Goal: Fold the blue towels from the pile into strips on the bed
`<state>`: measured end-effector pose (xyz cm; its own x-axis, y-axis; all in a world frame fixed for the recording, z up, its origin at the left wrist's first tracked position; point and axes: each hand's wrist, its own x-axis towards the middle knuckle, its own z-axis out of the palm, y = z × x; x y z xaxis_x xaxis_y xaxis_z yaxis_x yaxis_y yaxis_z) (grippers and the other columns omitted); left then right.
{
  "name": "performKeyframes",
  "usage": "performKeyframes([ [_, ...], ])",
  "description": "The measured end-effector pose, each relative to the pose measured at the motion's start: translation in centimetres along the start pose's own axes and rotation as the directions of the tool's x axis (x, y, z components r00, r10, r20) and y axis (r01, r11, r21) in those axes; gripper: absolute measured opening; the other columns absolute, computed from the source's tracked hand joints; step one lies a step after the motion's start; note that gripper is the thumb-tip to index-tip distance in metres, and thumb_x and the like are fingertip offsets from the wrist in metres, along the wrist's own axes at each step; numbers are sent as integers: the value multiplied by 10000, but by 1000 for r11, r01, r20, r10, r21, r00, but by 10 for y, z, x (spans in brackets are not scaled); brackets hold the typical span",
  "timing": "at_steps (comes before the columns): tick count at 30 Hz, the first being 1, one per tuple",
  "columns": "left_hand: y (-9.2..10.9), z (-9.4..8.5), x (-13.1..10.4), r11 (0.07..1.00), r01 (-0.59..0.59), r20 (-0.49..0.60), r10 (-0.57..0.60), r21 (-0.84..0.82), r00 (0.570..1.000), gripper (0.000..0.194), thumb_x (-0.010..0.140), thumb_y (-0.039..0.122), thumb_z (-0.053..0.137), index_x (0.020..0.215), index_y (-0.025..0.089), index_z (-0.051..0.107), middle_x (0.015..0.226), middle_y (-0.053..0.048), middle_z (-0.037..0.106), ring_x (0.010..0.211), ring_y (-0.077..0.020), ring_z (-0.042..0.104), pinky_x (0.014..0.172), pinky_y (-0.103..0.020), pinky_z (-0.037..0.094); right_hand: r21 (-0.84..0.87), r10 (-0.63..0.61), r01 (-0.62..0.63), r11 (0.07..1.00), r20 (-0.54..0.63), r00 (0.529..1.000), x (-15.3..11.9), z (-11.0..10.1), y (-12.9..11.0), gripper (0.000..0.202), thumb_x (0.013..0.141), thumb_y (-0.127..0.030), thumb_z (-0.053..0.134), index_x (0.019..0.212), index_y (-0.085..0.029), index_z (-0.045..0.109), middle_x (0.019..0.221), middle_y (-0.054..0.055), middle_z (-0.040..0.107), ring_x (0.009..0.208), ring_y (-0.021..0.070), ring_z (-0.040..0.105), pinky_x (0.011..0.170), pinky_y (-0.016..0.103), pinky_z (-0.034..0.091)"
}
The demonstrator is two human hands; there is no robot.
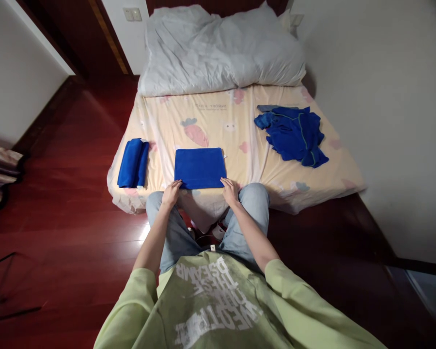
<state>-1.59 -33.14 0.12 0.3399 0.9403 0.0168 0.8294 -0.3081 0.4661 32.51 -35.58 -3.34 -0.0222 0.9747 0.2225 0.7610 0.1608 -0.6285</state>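
Item: folded blue towel (pixel 199 167). Soft, matte cloth, folded into a flat, neat rectangle with squared corners. It lay on the near edge of the mattress (pixel 247 160), straight ahead of the person. Its long axis ran left to right, parallel to that near edge; the short sides pointed toward the pillow end.

Left hand (pixel 171 193): arm reaching forward, palm down, fingers loosely curled, fingertips touching the towel's near left corner. Nothing was grasped; the hand rested open on the cloth edge.

Right hand (pixel 229 190): arm reaching forward in a matching way, palm down, fingertips on the near right corner. Likewise not closed on anything.

Surroundings: mattress covered in a pale yellow sheet printed with carrots and small pink shapes, smooth and tight. A second blue towel (pixel 132 163), folded into a thick narrow bundle, lay at the left edge, long axis running away from the person. A crumpled heap of blue cloths (pixel 293 134) lay to the right, well apart. A rumpled white duvet (pixel 218 46) filled the far end. Glossy red-brown wooden floor (pixel 69 203).
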Motion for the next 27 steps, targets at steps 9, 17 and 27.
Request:
performKeyframes([
  [9,8,-10,-10,999,50,63,-51,13,997,680,815,-31,429,1430,182,626,1557,-93,563,1483,-217,495,1240,-388,421,-18,7,-7,1000,30,1000,4,-11,-1,555,814,12,459,1229,-177,776,1315,105,747,1269,232,672,1182,452,496],
  [17,6,-7,-18,995,99,68,-99,-10,993,717,786,-50,424,1410,218,654,1523,-69,599,1436,-215,550,1224,-384,443,37,62,-64,997,63,996,-2,-15,0,485,779,17,509,1119,-178,794,1214,119,771,1194,244,686,1143,437,513],
  [27,6,-19,-4,945,183,-97,-216,-270,971,459,888,127,491,1288,190,706,1281,-86,745,1222,-251,687,1127,-389,515,355,237,-183,917,-116,965,11,-13,-3,317,836,-193,542,1081,-171,743,1132,119,780,1066,248,726,1022,399,565],
])
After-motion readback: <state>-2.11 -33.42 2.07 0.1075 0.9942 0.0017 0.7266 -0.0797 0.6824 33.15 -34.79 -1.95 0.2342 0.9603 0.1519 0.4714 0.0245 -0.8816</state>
